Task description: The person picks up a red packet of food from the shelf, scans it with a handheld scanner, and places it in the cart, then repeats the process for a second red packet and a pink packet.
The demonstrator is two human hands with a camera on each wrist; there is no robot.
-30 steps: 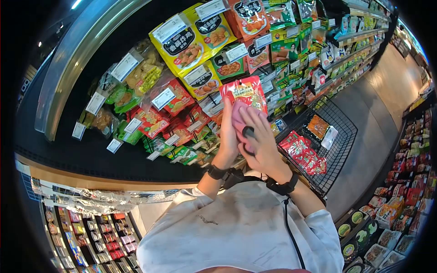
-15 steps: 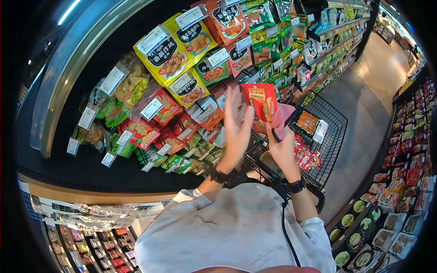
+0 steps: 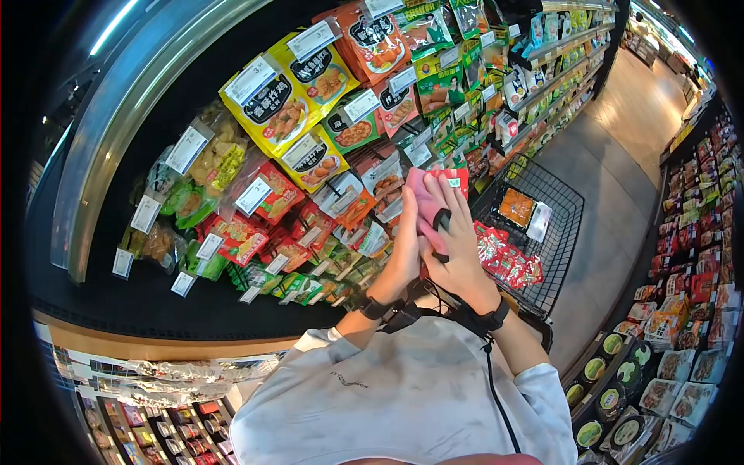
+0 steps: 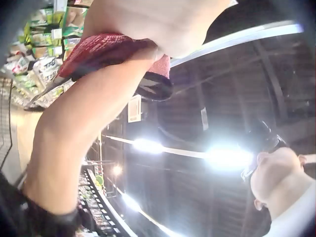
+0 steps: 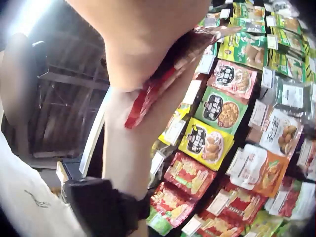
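Note:
Between my two palms lies a red packet (image 3: 457, 180), its printed top corner showing past the fingertips in the head view. A pink cloth-like piece (image 3: 426, 203) with black patches lies against it. My right hand (image 3: 465, 252) presses over the pink piece with fingers straight. On the other side my left hand (image 3: 401, 252) lies flat, fingers extended upward. In the left wrist view the packet (image 4: 98, 55) shows its red side between hand and forearm. Its red edge (image 5: 148, 96) sticks out below the hand in the right wrist view.
A wire shopping cart (image 3: 579, 232) stands at the right, holding red packets (image 3: 508, 254), a tray of orange-brown food (image 3: 516, 208) and a white pack (image 3: 539, 222). Hanging packets, yellow ones (image 3: 275, 108) among them, fill the rack. A stocked shelf (image 3: 690, 310) lines the far right.
Half a second ago my right hand gripped the packet and pink piece while my left hand was apart, fingers spread. Now both palms are pressed together around them, much as one second ago.

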